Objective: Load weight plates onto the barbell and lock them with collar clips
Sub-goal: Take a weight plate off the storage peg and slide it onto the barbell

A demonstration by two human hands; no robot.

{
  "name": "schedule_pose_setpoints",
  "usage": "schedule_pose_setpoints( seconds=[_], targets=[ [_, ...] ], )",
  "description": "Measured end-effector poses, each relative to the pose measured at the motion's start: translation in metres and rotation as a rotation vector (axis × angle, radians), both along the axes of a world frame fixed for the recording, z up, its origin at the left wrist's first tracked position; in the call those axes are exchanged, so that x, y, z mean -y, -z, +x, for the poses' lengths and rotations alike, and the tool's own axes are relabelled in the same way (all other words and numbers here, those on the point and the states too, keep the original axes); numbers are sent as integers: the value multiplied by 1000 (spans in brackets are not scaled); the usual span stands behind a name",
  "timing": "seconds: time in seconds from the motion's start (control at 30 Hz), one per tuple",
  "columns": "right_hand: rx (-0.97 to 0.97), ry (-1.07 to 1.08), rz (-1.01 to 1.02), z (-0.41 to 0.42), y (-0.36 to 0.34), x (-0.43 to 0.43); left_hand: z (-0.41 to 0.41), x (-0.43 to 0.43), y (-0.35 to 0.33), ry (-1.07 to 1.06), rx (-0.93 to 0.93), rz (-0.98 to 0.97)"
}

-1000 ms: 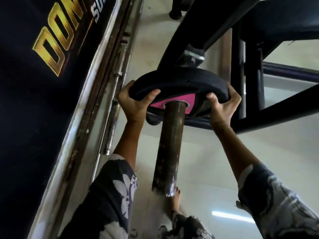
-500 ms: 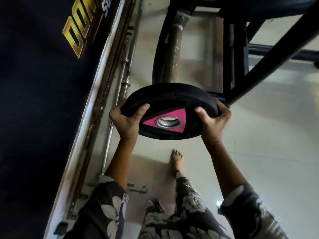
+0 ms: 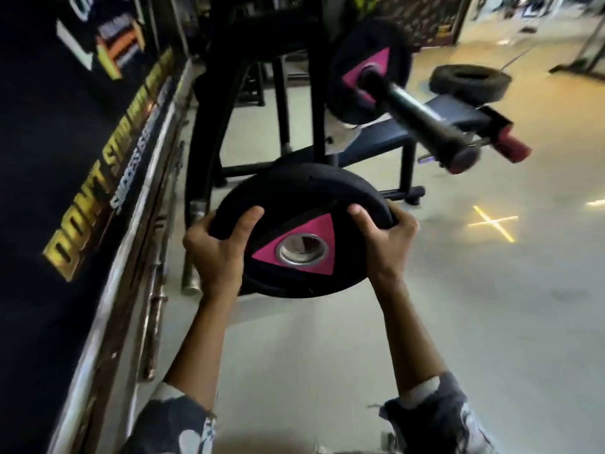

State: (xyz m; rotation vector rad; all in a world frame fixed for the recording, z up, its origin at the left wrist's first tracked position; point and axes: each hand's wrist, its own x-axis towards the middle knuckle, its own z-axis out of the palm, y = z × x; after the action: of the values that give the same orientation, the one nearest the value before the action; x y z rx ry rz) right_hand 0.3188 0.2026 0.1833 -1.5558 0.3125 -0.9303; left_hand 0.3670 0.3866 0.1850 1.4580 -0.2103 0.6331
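I hold a black weight plate [image 3: 294, 198] with a pink triangle and a steel centre hole in front of me, tilted toward the camera. My left hand [image 3: 216, 250] grips its left rim and my right hand [image 3: 386, 237] grips its right rim. Up and to the right, the barbell sleeve [image 3: 422, 117] points toward me. One matching black plate [image 3: 363, 70] sits on that sleeve against the rack. The sleeve's outer length is bare, and no collar clip is visible.
A black rack frame [image 3: 212, 103] stands behind the held plate. A blue bench [image 3: 451, 116] with red end caps lies to the right, with a tyre [image 3: 468, 81] behind it. A dark banner wall [image 3: 65, 158] and loose steel bars [image 3: 154, 306] run along the left.
The plate came off the storage peg, and I carried it away in both hands. My view swung up from the floor to the barbell on the rack.
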Motion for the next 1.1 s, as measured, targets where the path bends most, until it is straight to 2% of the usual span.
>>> schedule_pose_setpoints(
  seconds=[0.2, 0.37, 0.73, 1.1],
  targets=[
    [29, 104, -95, -33, -28, 147, -20, 153, -23, 27, 21, 10],
    [21, 55, -136, -26, -46, 230, -28, 237, -39, 54, 81, -65],
    [34, -112, -155, 20, -51, 248, -4, 250, -46, -173, 127, -36],
    [27, -118, -94, 35, -59, 263, 4, 258, -52, -229, 98, 24]
  ],
)
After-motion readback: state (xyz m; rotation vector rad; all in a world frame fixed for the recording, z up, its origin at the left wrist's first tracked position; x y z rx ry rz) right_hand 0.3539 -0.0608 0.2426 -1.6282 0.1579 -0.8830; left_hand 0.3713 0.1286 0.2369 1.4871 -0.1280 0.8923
